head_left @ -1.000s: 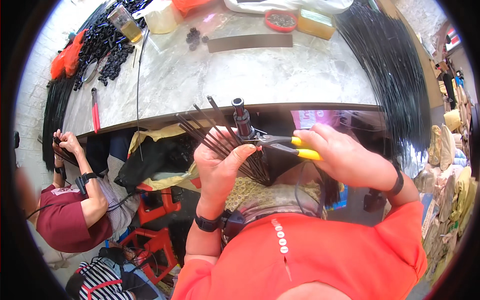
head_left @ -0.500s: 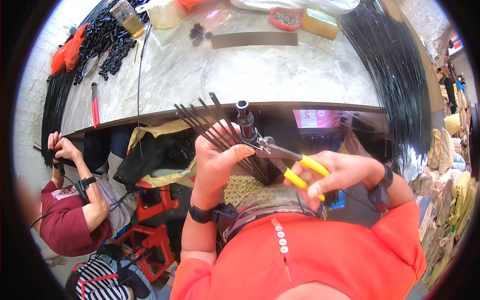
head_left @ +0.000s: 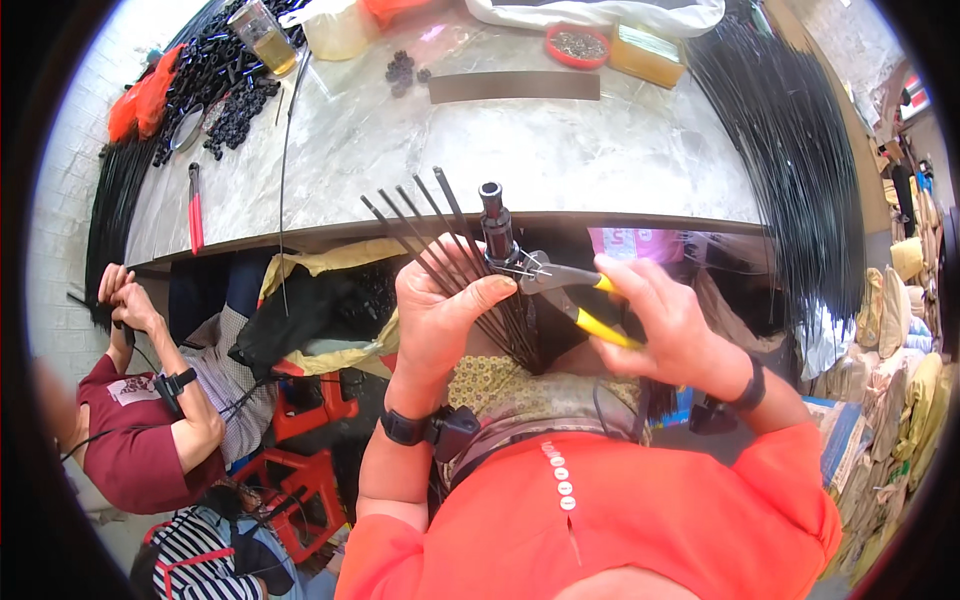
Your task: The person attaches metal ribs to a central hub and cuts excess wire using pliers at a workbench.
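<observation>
Black stepped tube (head_left: 497, 225) stands near upright, mouth up, thin silvery wire (head_left: 524, 267) around its lower end; dark rods (head_left: 459, 216) fan out left of it, converging below. All of it sits just off the near edge of the table (head_left: 560, 150). Left hand (head_left: 440, 300): fingers closed round rods, thumb by tube base, forearm steep. Right hand (head_left: 665, 320): angled in, gripping yellow-handled pliers (head_left: 570, 278), handles spread, nose at the wire.
</observation>
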Demonstrator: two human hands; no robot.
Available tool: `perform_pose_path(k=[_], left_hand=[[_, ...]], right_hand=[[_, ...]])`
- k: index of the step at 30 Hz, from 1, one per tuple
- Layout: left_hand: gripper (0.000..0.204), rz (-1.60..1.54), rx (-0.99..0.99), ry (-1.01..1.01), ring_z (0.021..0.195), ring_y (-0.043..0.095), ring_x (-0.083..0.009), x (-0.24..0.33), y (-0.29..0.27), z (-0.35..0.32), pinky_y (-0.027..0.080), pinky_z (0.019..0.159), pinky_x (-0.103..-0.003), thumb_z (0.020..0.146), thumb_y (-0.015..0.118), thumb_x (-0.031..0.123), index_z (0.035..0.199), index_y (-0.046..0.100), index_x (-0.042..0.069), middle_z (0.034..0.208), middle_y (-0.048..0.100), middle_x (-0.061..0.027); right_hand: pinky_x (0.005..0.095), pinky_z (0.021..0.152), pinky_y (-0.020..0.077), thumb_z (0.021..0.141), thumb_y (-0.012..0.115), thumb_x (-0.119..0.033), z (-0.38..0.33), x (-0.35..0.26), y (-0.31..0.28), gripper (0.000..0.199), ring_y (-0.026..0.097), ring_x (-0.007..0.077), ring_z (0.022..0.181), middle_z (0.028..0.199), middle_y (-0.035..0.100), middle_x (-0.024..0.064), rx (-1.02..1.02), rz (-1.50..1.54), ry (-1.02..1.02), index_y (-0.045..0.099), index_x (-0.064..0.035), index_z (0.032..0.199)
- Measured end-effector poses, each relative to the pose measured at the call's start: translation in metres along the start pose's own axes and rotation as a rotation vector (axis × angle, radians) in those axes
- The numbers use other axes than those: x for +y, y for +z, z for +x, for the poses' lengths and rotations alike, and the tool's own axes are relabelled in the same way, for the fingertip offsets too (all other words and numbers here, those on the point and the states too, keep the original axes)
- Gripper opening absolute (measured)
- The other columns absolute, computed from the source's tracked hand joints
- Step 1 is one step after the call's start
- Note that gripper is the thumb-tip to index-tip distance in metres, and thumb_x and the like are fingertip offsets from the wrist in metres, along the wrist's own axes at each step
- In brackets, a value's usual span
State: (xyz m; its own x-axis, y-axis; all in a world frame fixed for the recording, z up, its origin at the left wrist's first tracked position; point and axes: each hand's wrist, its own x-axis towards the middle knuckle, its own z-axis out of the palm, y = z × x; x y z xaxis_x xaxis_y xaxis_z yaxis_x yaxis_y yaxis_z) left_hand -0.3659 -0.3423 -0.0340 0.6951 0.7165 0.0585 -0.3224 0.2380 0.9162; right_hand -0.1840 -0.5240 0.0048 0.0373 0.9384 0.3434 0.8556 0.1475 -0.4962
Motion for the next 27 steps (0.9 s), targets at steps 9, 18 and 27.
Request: perform_pose_path(k=[9, 18, 27], left_hand=[[0.021, -0.061, -0.068, -0.06, 0.08, 0.071, -0.0208, 0.005, 0.011, 0.009, 0.059, 0.076, -0.031, 0.081, 0.075, -0.007, 0.098, 0.062, -0.006, 0.089, 0.071, -0.0124], [0.022, -0.142, -0.159, -0.131, 0.078, 0.072, -0.0242, -0.002, 0.001, 0.02, 0.06, 0.074, -0.034, 0.079, 0.075, -0.009, 0.095, 0.06, -0.004, 0.085, 0.07, -0.0127], [0.019, -0.202, -0.205, -0.134, 0.077, 0.071, -0.024, -0.002, -0.006, 0.027, 0.059, 0.075, -0.036, 0.076, 0.075, -0.01, 0.091, 0.065, -0.006, 0.086, 0.071, -0.014]], right_hand=[[0.0405, 0.071, 0.0517, 0.076, 0.072, -0.004, -0.007, -0.003, 0.0, 0.069, 0.061, 0.0343, 0.083, 0.103, 0.055, 0.019, -0.097, -0.166, 0.112, 0.041, 0.0053, 0.137], [0.0376, 0.074, 0.0545, 0.086, 0.056, 0.001, 0.014, -0.007, -0.042, 0.05, 0.067, 0.0294, 0.088, 0.102, 0.06, 0.0161, -0.545, 0.398, 0.419, 0.04, -0.0015, 0.134], [0.0314, 0.076, 0.0558, 0.098, 0.049, -0.008, 0.024, -0.001, -0.046, 0.032, 0.068, 0.0191, 0.089, 0.105, 0.063, 0.01, -0.726, 1.101, 0.691, 0.044, -0.0002, 0.129]])
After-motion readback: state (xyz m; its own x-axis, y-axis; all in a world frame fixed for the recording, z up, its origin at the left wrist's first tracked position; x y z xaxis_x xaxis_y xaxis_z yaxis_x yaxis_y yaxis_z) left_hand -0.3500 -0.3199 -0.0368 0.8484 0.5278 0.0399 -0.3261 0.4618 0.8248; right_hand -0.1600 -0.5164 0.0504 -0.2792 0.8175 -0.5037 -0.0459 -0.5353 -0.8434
